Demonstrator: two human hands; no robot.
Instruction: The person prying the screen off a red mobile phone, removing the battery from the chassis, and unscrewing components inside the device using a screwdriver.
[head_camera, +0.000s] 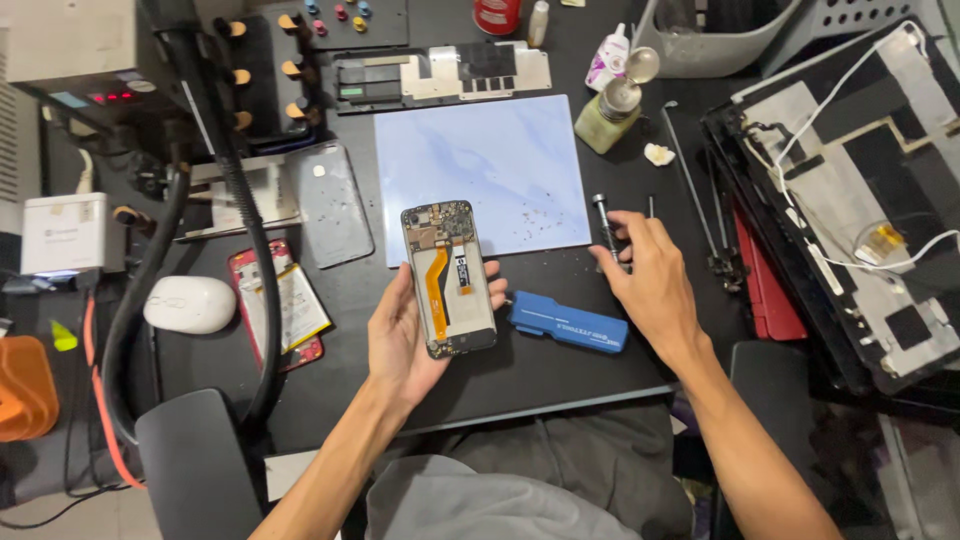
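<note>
My left hand (400, 335) holds an opened phone (449, 278) upright over the black table (540, 370), its back off, showing the circuit board on top and an orange flex cable down the middle. My right hand (645, 280) rests to the right with its fingers closed on a thin dark screwdriver (604, 225) that lies at the edge of a pale blue work mat (480, 170). A blue rectangular tool case (567, 322) lies between my hands.
A grey phone back cover (333, 205) and a red phone with a battery (280, 305) lie left. A white mouse (190, 304) sits by a black hose (235, 190). A bottle (610, 115) stands behind the mat. An opened laptop lid (850, 190) fills the right.
</note>
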